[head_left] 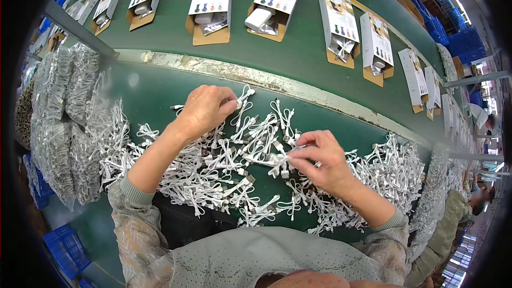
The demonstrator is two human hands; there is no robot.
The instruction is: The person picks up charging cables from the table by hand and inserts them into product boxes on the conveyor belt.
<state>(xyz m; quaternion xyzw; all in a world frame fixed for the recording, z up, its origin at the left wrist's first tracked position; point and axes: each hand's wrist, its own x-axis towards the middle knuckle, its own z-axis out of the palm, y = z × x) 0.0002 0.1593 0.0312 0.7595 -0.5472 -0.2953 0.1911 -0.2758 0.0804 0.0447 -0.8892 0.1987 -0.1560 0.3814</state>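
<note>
Bundled white USB cables [197, 186] lie in a wide loose heap on the green work surface [160, 82] in front of me. My left hand [205, 109] is at the far side of the heap, its thumb and fingers closed on a white cable [246, 94]. Nearer the middle, my right hand [325, 162] pinches another white cable [277, 164], slightly blurred, between thumb and forefinger. More cables [381, 176] are piled beneath and beyond my right forearm.
Open printed boxes [210, 8] with white parts inside stand in a row on the green belt [176, 32], behind a worn metal rail [213, 70]. Plastic bags of cables [58, 122] are stacked at left. A blue crate [66, 250] sits low left. Other people are at far right.
</note>
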